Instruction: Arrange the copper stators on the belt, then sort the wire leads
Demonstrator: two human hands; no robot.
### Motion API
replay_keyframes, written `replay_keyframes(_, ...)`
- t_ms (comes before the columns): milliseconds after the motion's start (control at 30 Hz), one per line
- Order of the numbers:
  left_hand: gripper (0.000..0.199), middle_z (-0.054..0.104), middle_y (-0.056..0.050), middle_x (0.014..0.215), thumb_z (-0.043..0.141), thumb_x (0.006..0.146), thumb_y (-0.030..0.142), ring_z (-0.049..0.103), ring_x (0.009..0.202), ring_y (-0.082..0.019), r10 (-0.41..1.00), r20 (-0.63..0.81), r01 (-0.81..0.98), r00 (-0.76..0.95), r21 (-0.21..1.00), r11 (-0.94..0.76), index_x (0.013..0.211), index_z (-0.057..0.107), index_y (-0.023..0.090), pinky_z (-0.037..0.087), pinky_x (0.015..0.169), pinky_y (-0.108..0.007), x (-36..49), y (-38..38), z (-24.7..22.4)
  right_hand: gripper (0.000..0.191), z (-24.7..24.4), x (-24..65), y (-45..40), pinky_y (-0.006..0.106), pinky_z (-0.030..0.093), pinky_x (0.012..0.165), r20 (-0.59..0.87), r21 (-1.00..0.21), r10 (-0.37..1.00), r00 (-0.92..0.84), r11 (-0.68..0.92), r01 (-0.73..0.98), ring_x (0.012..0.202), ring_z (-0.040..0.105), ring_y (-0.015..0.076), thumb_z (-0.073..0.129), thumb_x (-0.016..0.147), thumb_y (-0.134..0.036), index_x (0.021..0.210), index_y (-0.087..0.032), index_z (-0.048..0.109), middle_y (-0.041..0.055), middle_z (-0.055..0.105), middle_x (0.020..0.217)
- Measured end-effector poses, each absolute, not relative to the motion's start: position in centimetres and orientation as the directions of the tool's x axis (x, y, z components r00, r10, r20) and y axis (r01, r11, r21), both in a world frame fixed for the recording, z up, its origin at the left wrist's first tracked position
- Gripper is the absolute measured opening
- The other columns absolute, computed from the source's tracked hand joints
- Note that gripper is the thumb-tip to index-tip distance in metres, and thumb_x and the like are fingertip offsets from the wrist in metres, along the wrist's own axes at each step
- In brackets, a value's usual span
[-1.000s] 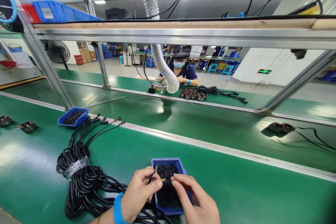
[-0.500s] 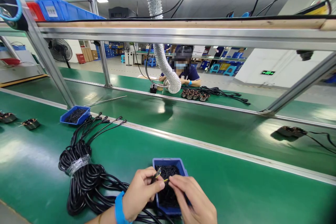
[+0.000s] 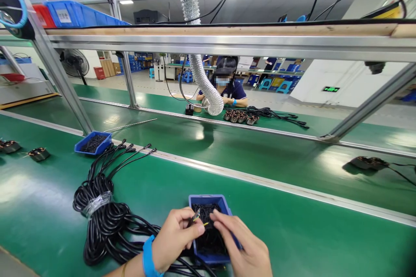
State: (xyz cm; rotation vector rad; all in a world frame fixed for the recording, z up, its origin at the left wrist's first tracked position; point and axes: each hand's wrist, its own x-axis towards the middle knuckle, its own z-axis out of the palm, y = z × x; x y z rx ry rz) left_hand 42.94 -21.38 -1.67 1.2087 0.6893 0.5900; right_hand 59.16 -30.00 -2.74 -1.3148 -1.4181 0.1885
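Observation:
My left hand [image 3: 177, 238], with a blue band at the wrist, is closed on the end of a black cable. Bare wire ends [image 3: 196, 215] and a yellow wire tip [image 3: 205, 224] stick out past its thumb and finger. Just right of that tip is my right hand [image 3: 242, 240], thumb and forefinger drawn close together; whatever may be between them is too small to make out. Under both hands stands a blue bin [image 3: 208, 199] full of small black pieces. A tied bundle of black cables [image 3: 104, 220] lies to the left, its strands running beneath my left forearm.
Farther left sit another blue bin [image 3: 93, 142] of black pieces and a copper-wound motor core [image 3: 38, 153]. More cores [image 3: 368, 163] rest on the far right lane. A metal rail [image 3: 227, 177] divides the green surface. Across from me a masked person [image 3: 224, 91] sits behind a hanging duct [image 3: 201, 69].
My right fingertips have moved off the yellow wire tip, slightly up and right. My left hand keeps its hold. The cores on the far right lane have shifted right.

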Motion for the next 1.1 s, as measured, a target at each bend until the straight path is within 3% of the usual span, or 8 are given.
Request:
replay_keyframes(100,0.046,0.044,0.006,0.062,0.079,0.07,0.056,0.035,0.044,-0.004,0.712,-0.164,-0.042,0.682,0.964,0.262,0.066,0.058,0.016,0.024,0.042,-0.02,42.9,-21.5,-1.4,0.02,-3.4,58.1,-30.0,0.021,0.065,0.067,0.34,-0.925,0.765,0.547,0.168,0.34,0.073,0.078,0.0182,0.072,0.088,-0.027,0.106,-0.027,0.079,0.0032,0.082,0.091)
replay_keyframes(200,0.041,0.045,0.005,0.063,0.078,0.07,0.051,0.035,0.043,-0.004,0.706,-0.175,-0.024,0.686,0.965,0.262,0.064,0.058,0.015,0.024,0.042,-0.02,42.9,-21.6,-1.4,0.019,-3.6,57.4,-29.9,0.023,0.065,0.067,0.255,-0.964,0.752,0.609,0.148,0.221,0.073,0.078,0.0209,0.077,0.081,-0.033,0.098,-0.024,0.082,0.0062,0.081,0.089)
replay_keyframes(367,0.037,0.046,0.005,0.063,0.077,0.069,0.047,0.037,0.043,-0.004,0.699,-0.18,-0.013,0.692,0.965,0.261,0.064,0.059,0.015,0.024,0.043,-0.021,42.9,-21.7,-1.4,0.013,-3.1,57.1,-29.8,0.021,0.064,0.067,0.402,-0.905,0.675,0.618,0.191,0.379,0.071,0.077,0.0181,0.077,0.081,-0.031,0.092,-0.025,0.082,0.004,0.08,0.088)
replay_keyframes(500,0.035,0.048,0.004,0.065,0.077,0.068,0.046,0.037,0.042,-0.004,0.707,-0.19,-0.012,0.681,0.963,0.271,0.065,0.06,0.015,0.024,0.042,-0.021,42.9,-21.7,-1.4,0.009,-2.7,57.0,-30.0,0.022,0.062,0.074,0.613,-0.752,0.608,0.505,0.252,0.609,0.074,0.076,0.0167,0.074,0.084,-0.022,0.091,-0.024,0.08,0.0025,0.08,0.088)
replay_keyframes(633,0.034,0.048,0.004,0.066,0.077,0.068,0.045,0.037,0.042,-0.004,0.705,-0.188,-0.015,0.684,0.962,0.271,0.065,0.06,0.015,0.024,0.042,-0.021,42.9,-21.8,-1.5,0.011,-2.6,57.0,-29.9,0.021,0.062,0.075,0.715,-0.644,0.572,0.403,0.312,0.699,0.073,0.075,0.0154,0.072,0.087,-0.015,0.094,-0.021,0.077,0.0023,0.079,0.087)
replay_keyframes(833,0.04,0.047,0.005,0.064,0.079,0.068,0.049,0.036,0.042,-0.004,0.708,-0.188,-0.025,0.681,0.96,0.278,0.064,0.059,0.015,0.024,0.042,-0.021,42.9,-21.8,-1.6,0.017,-2.7,56.8,-29.8,0.023,0.062,0.074,0.761,-0.586,0.548,0.347,0.353,0.729,0.073,0.075,0.0159,0.071,0.086,-0.01,0.098,-0.021,0.075,0.0026,0.078,0.087)
replay_keyframes(1100,0.05,0.048,0.005,0.063,0.08,0.068,0.061,0.038,0.045,-0.005,0.709,-0.176,-0.026,0.682,0.964,0.264,0.071,0.061,0.015,0.027,0.044,-0.021,42.8,-21.8,-2.0,0.013,-2.8,57.1,-30.1,0.021,0.062,0.071,0.687,-0.654,0.636,0.352,0.33,0.68,0.071,0.075,0.0158,0.071,0.087,-0.014,0.094,-0.024,0.076,0.0005,0.078,0.084)
